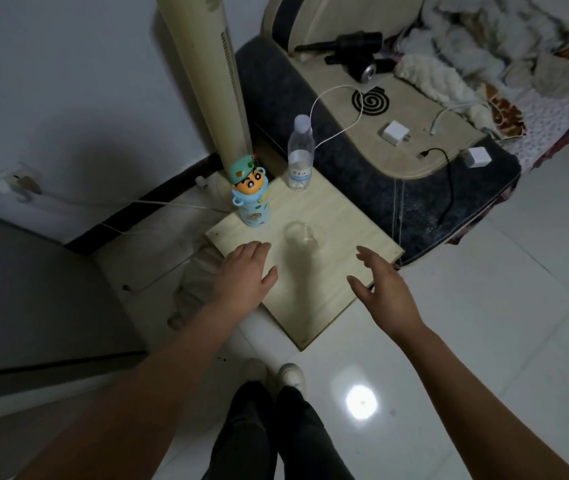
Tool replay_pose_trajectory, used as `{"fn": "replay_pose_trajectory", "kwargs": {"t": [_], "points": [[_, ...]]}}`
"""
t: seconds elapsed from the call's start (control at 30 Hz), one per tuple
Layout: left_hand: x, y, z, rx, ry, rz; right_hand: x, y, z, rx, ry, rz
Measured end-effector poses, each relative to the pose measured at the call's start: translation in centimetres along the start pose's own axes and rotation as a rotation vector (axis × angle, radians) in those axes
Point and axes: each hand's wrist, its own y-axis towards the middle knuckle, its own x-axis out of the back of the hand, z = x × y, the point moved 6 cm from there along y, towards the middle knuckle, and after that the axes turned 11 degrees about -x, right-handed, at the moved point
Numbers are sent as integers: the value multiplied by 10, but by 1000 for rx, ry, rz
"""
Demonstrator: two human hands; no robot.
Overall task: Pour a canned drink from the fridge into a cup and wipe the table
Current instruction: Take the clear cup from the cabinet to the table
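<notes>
Risk: the cup [302, 235] is clear, light and blurred in view; it stands on the tabletop [345, 216] between and just ahead of both hands. A careless sweep from either side could tip it or push it off the near edge. Ahead of the left hand [246, 271], a cartoon bottle [250, 195] and a water bottle [299, 154] stand close together, so a reach past the cup could knock them. No can and no cloth are visible; the fridge is not in view, so the drink has yet to be fetched, in my judgement.

Pose: the left hand lies palm down over the tabletop, fingers straight, grip released, holding nothing; contact with the surface cannot be confirmed. The right hand [385, 289] hovers at the tabletop's near right edge, fingers spread and lightly curved toward the cup, grip released, empty. Both forearms extend forward from the standing person.
</notes>
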Motion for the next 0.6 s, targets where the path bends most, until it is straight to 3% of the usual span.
{"fn": "replay_pose_trajectory", "kwargs": {"t": [0.6], "points": [[-178,81,69,-85,-56,231,-130,133,-80,-268,405,56]]}}
